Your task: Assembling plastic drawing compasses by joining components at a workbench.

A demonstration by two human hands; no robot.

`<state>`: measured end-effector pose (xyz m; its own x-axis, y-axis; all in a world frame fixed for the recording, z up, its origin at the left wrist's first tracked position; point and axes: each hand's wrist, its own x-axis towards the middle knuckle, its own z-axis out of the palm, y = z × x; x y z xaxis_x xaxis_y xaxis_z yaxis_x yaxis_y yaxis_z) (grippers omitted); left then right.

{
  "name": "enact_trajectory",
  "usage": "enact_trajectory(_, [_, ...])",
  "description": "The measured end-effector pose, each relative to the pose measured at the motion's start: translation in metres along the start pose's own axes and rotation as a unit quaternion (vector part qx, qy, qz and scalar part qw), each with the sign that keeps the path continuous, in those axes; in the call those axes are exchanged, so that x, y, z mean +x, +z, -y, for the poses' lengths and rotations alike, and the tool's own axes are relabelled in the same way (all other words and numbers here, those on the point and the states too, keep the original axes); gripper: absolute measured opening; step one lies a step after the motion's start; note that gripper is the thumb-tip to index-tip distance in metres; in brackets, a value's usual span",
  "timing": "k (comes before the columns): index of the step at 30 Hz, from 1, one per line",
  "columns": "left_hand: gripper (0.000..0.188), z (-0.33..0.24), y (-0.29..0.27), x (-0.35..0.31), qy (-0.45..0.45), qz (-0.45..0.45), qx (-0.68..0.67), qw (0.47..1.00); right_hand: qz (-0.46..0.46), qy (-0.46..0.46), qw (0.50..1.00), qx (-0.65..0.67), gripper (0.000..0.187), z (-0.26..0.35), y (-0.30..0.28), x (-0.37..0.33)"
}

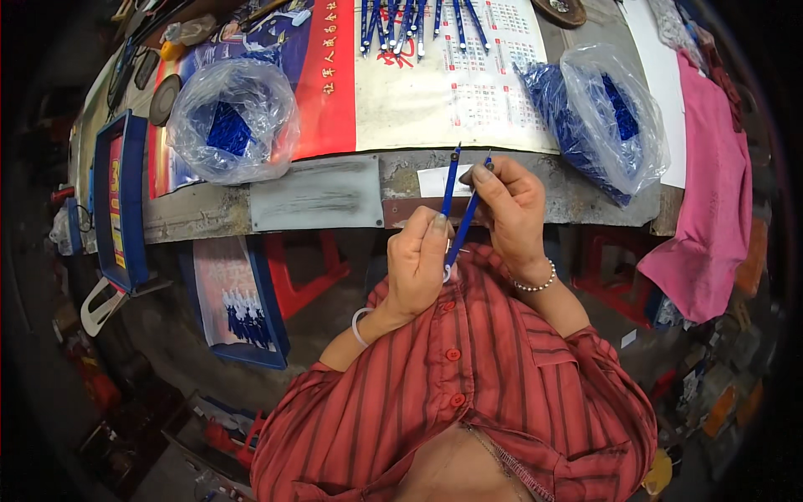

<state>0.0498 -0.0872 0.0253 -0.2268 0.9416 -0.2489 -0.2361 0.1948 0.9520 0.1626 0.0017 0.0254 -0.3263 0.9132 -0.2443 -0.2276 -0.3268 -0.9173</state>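
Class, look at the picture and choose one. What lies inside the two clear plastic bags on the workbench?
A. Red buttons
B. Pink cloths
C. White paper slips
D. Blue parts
D: both the left clear plastic bag and the right clear plastic bag on the workbench show a heap of blue parts through the film, the same blue as the pens the left hand and right hand hold.

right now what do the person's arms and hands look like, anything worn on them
Both forearms are bare below rolled-up sleeves of a red shirt with dark stripes and red buttons. The left hand has a thin pale bangle at the wrist. The right hand has a bracelet of small white beads at the wrist. No gloves show.
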Motion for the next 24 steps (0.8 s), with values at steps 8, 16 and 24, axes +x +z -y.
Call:
enact_trajectory(8, [0.036, -0.008, -0.003, 0.005, -0.061, 0.015, -0.083, 0.995, 0.074, 0.059, 0.995, 0.039, 0.024, 0.015, -0.003, 0.010])
enact_trajectory(16, [0.043, -0.022, -0.006, 0.021, -0.036, 0.103, -0.163, 0.981, 0.097, -0.027, 0.990, -0.104, 0.019, 0.018, -0.003, 0.001])
enact_trajectory(24, [0.056, -0.010, 0.009, 0.019, 0.114, 0.125, 0.018, 0.985, -0.008, -0.420, 0.802, -0.424, 0.010, 0.015, -0.013, 0.014])
